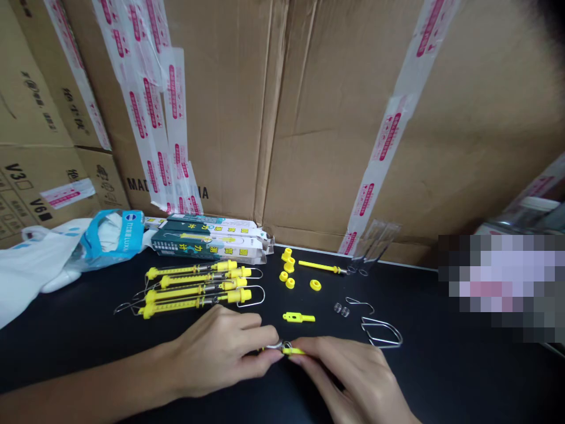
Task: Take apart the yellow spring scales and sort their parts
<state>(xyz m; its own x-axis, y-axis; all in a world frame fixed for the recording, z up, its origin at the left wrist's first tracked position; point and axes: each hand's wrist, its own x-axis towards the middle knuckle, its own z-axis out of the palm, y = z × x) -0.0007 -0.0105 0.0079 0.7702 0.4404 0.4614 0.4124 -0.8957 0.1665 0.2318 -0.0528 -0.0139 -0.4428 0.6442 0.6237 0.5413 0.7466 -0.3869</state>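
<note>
Low on the black table [441,365], my left hand [220,347] and my right hand [353,377] meet fingertip to fingertip. Between them they pinch a small yellow plastic piece with a metal wire loop [285,347]. Both hands have their fingers closed on it. Just beyond lies another yellow piece [299,318]. Several assembled yellow spring scales [198,287] lie side by side to the left. Small yellow caps [288,268], a yellow ring [315,285], a yellow rod [320,267], a small spring [341,309] and wire hooks [379,333] are scattered behind my hands.
Printed product boxes [212,238] are stacked at the table's back edge. A blue and white plastic bag [66,253] lies at the left. Taped cardboard cartons [353,118] form a wall behind. Clear tubes [375,238] lean against them. A blurred area sits at the right.
</note>
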